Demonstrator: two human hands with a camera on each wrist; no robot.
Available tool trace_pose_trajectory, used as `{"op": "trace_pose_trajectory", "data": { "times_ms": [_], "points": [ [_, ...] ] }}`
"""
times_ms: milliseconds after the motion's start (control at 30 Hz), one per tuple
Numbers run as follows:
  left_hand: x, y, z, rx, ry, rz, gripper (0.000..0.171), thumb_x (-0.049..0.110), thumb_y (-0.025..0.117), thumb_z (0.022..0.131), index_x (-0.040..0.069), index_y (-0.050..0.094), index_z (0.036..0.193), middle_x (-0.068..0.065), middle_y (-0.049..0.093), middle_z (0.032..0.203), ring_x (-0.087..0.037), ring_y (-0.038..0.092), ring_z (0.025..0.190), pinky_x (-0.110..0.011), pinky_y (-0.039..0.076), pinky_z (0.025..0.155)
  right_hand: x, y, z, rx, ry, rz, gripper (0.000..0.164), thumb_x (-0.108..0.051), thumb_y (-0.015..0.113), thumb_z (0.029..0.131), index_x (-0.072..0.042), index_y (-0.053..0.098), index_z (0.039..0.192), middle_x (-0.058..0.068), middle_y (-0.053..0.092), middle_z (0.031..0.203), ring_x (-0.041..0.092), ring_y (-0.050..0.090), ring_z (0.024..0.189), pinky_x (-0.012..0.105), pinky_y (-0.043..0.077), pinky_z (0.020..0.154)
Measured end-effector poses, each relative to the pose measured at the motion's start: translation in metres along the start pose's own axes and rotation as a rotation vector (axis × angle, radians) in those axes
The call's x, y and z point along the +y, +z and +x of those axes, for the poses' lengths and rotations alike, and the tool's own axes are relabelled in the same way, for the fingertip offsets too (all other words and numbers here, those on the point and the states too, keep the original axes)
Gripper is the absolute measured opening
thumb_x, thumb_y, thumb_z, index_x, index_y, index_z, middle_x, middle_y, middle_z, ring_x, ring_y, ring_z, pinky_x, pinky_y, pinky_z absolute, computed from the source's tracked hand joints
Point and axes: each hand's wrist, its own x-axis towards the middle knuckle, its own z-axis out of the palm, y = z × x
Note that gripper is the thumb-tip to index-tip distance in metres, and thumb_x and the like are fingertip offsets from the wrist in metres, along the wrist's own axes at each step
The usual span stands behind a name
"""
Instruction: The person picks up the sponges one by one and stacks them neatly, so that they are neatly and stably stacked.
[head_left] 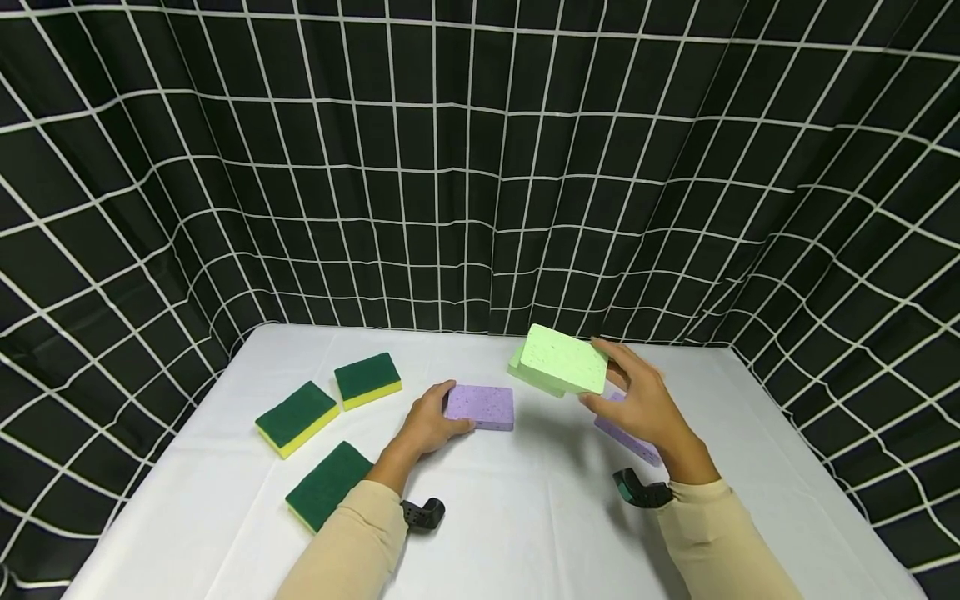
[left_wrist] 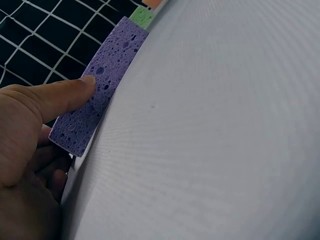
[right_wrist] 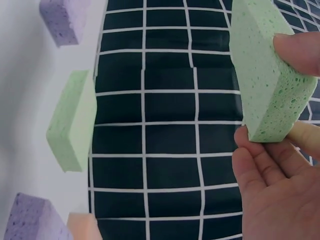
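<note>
My left hand grips a purple sponge lying on the white cloth. Its thumb presses the near long side in the left wrist view, while its other fingers are partly hidden at the sponge's left end. Raised above the table, a light green sponge is pinched by its right end between the thumb and fingers of my right hand. Beneath it a second light green sponge rests on the cloth, mostly covered in the head view. Another purple sponge lies below my right hand, partly hidden by it.
Three green-and-yellow scouring sponges lie at the left; my left sleeve overlaps the nearest. A peach-coloured block shows beside the right-hand purple sponge. Black curtain with a white grid encloses the table's back and sides.
</note>
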Motion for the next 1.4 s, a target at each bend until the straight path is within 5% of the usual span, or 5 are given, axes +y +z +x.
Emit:
{"op": "trace_pose_trajectory", "data": {
  "times_ms": [533,900,1100,1400],
  "points": [
    [-0.002,0.001,0.0,0.01,0.012,-0.017,0.08,0.02,0.083,0.077,0.004,0.042,0.144,-0.017,0.044,0.143,-0.033,0.04,0.131,-0.047,0.031,0.107,0.043,0.021,0.02,-0.059,-0.02,-0.017,0.079,0.008,0.08,0.07,0.004,0.044,0.14,0.011,0.053,0.128,0.024,0.05,0.116,0.039,0.04,0.102],
    [-0.004,0.001,0.0,0.015,0.021,-0.011,0.08,0.02,0.084,0.076,0.004,0.044,0.143,-0.018,0.044,0.142,-0.034,0.039,0.131,-0.048,0.03,0.108,0.01,0.036,0.032,-0.113,-0.002,0.042,0.072,0.013,0.074,0.071,0.018,0.04,0.135,0.028,0.05,0.126,0.038,0.05,0.109,0.053,0.04,0.098],
    [-0.003,0.001,-0.001,0.018,0.021,-0.022,0.082,0.02,0.085,0.074,0.003,0.044,0.143,-0.018,0.045,0.142,-0.034,0.039,0.132,-0.047,0.03,0.108,0.042,0.053,0.034,-0.13,0.091,0.068,0.077,0.008,0.077,0.073,0.007,0.041,0.141,0.02,0.048,0.133,0.034,0.051,0.114,0.048,0.041,0.099],
    [-0.002,0.0,0.0,0.021,0.039,-0.038,0.083,0.019,0.086,0.073,0.002,0.044,0.142,-0.018,0.046,0.141,-0.034,0.038,0.132,-0.047,0.03,0.108,0.063,0.074,0.038,-0.169,0.056,0.095,0.077,0.003,0.076,0.073,0.004,0.042,0.141,0.017,0.046,0.139,0.031,0.048,0.122,0.047,0.038,0.103]
  ]
}}
